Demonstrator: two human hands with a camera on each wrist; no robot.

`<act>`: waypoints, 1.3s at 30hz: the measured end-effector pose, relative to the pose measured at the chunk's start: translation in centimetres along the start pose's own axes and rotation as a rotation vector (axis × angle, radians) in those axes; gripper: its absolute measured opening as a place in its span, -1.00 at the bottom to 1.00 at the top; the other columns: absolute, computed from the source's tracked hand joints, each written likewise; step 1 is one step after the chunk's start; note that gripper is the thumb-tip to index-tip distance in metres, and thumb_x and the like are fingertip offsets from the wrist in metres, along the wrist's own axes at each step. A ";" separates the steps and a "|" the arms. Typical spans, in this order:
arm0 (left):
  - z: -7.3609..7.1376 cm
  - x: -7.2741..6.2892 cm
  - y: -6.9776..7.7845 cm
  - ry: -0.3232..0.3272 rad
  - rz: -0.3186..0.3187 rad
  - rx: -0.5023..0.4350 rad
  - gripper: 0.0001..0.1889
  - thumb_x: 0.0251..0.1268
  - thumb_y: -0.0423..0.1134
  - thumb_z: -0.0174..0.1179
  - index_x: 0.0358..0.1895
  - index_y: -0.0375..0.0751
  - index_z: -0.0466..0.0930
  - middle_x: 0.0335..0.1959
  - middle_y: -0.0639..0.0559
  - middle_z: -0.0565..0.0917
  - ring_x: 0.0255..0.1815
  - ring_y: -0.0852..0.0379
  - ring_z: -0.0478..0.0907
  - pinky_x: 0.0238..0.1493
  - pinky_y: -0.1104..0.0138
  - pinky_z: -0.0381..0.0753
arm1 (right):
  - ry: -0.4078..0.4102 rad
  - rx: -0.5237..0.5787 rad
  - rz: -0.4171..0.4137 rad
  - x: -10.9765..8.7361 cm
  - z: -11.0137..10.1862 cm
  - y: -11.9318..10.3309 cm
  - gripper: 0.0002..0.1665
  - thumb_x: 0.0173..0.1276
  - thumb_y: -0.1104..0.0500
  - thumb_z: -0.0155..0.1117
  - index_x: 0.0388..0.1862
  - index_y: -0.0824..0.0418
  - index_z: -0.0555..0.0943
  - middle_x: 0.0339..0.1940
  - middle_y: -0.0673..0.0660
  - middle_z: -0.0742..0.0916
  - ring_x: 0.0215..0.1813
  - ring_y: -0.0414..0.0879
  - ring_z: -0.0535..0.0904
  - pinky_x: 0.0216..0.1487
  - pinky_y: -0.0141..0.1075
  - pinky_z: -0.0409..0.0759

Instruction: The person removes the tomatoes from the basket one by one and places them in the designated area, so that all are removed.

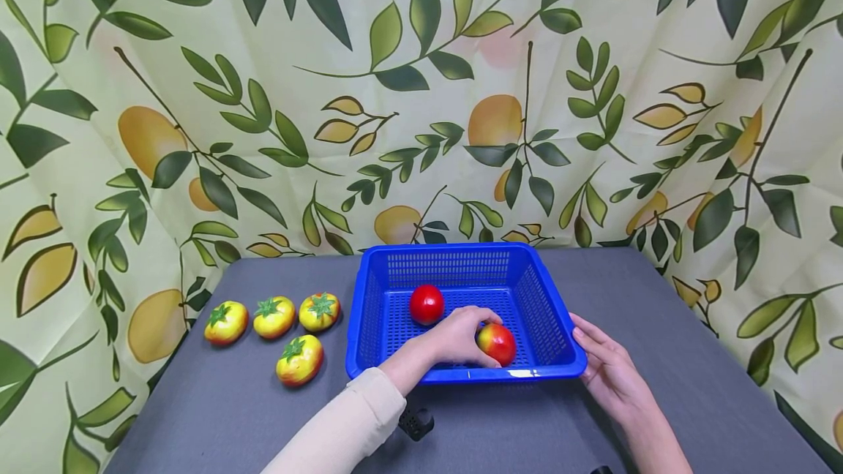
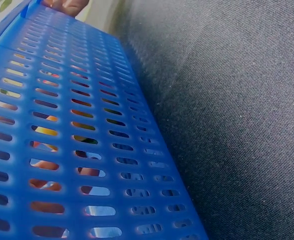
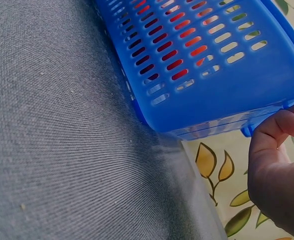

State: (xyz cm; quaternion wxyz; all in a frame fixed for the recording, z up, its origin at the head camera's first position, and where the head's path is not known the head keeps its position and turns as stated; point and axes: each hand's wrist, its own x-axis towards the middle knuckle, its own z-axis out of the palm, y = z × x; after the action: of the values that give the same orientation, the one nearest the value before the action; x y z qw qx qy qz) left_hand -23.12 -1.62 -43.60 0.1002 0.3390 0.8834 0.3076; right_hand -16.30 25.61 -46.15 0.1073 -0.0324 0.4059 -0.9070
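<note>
A blue plastic basket (image 1: 461, 375) with slotted walls stands on the grey table. Inside it, my left hand (image 1: 456, 335) holds a red-and-yellow tomato (image 1: 498, 346) near the front wall, fingers and thumb curved around it. Farther back and left in the basket lies a red tomato (image 1: 426, 304). My right hand (image 1: 611, 371) grips the basket's rim at the front right corner; its bent fingers show at the rim in the right wrist view. In the left wrist view the basket wall (image 2: 67, 100) hides most of the left hand and the tomato.
Several yellow-and-red tomatoes with green leafy tops (image 1: 299, 360) sit on the table (image 1: 217, 408) left of the basket. A black object (image 1: 416, 424) is near the left wrist. A leaf-and-fruit patterned cloth (image 1: 421, 115) hangs behind and beside the table.
</note>
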 end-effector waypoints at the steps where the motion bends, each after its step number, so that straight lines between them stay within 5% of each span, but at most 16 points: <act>1: 0.0 0.0 0.0 -0.003 -0.002 -0.001 -0.37 -0.05 -0.04 0.55 0.17 -0.05 0.57 0.01 0.17 0.58 0.09 0.15 0.44 0.05 0.30 0.47 | 0.001 0.002 0.001 0.0 0.0 0.0 -0.61 0.60 0.31 -0.11 0.12 0.15 0.67 0.01 0.18 0.73 -0.04 -0.04 0.69 -0.04 -0.23 0.64; 21: 0.1 -0.1 -0.1 -0.066 0.018 0.010 -0.34 0.09 -0.05 0.47 0.31 0.00 0.50 0.10 0.13 0.55 0.10 0.20 0.41 -0.03 0.36 0.49 | 0.004 0.015 0.009 0.0 -0.1 -0.1 -0.61 0.61 0.30 -0.11 0.12 0.14 0.67 0.02 0.18 0.72 -0.03 -0.03 0.69 -0.02 -0.21 0.63; 39: 0.1 -0.2 -0.2 -0.056 0.044 -0.010 -0.34 0.07 -0.09 0.49 0.31 0.04 0.52 0.13 0.13 0.51 0.12 0.22 0.40 0.01 0.35 0.47 | 0.006 0.009 0.011 0.0 0.0 -0.1 -0.61 0.61 0.30 -0.11 0.12 0.13 0.68 0.02 0.17 0.73 -0.02 -0.03 0.69 -0.01 -0.21 0.63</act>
State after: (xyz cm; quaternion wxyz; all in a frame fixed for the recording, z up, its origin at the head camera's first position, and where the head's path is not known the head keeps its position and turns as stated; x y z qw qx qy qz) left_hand -23.10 -1.83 -43.81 0.1197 0.3665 0.8710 0.3044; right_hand -16.35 25.66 -46.11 0.1113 -0.0269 0.4025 -0.9082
